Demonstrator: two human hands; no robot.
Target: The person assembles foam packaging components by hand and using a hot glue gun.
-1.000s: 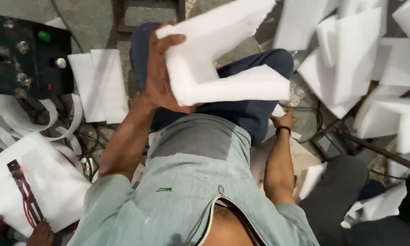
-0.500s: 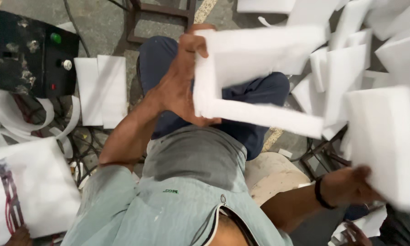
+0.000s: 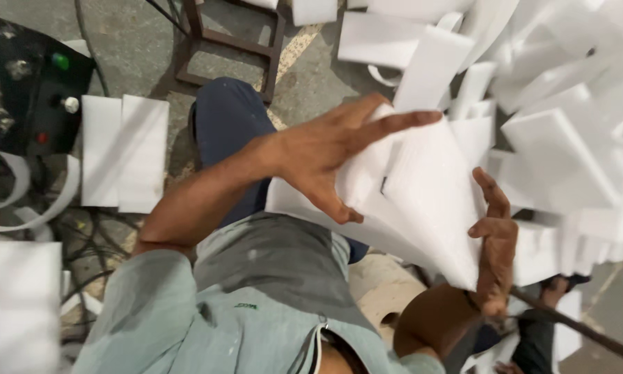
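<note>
Hands: two, both bare, both on one white foam piece [image 3: 422, 201] held above the person's lap
Left hand [image 3: 325, 156]: spread flat over the upper left of the foam piece, fingers [image 3: 401, 121] stretched out wide, thumb pressed against its face; it steadies rather than clamps
Right hand [image 3: 495, 242]: at the right edge of the foam piece, fingers curled loosely around that edge, a dark band at the wrist
Foam piece: one clearly in hand, tilted, its lower edge toward the grey shirt; blur hides whether a second sheet lies behind it
Foam heap [image 3: 567, 104]: many white blocks piled to the right and above, too jumbled to count
Floor slabs [image 3: 124, 152]: two flat white slabs side by side, left of the knee
Control box [image 3: 28, 90]: one, dark, with three knobs, green, white and red
Metal frame [image 3: 232, 41]: one, brown, on the concrete floor beyond the knee
</note>
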